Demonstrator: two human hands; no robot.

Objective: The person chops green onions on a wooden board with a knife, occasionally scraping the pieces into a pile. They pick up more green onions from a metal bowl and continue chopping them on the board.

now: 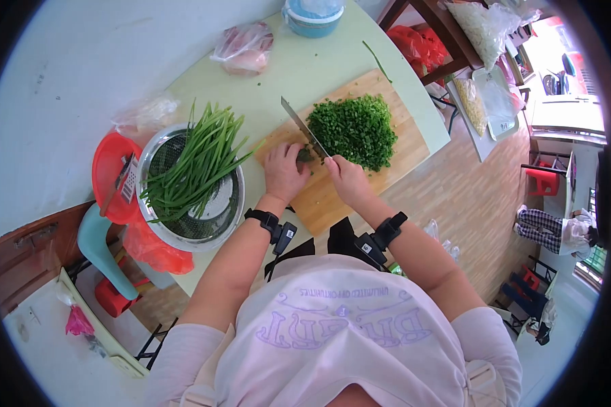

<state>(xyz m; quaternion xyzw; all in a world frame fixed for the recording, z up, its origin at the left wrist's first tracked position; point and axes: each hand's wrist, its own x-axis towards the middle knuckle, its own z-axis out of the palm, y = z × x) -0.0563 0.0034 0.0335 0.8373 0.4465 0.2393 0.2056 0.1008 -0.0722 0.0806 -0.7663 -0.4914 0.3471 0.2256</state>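
Note:
My right hand is wrapped round the handle of a kitchen knife, whose blade points away from me and to the left over the wooden cutting board. Curled fingers of my left hand press a short bunch of green chives onto the board, close to the blade's left side. To the right of the blade lies a wide heap of finely chopped chives. Long uncut chives rest across a metal colander left of the board.
A red basin holding a grater stands beyond the colander. Toward the back of the pale green table are a bag of meat and a blue tub. Two people are in the room at far right.

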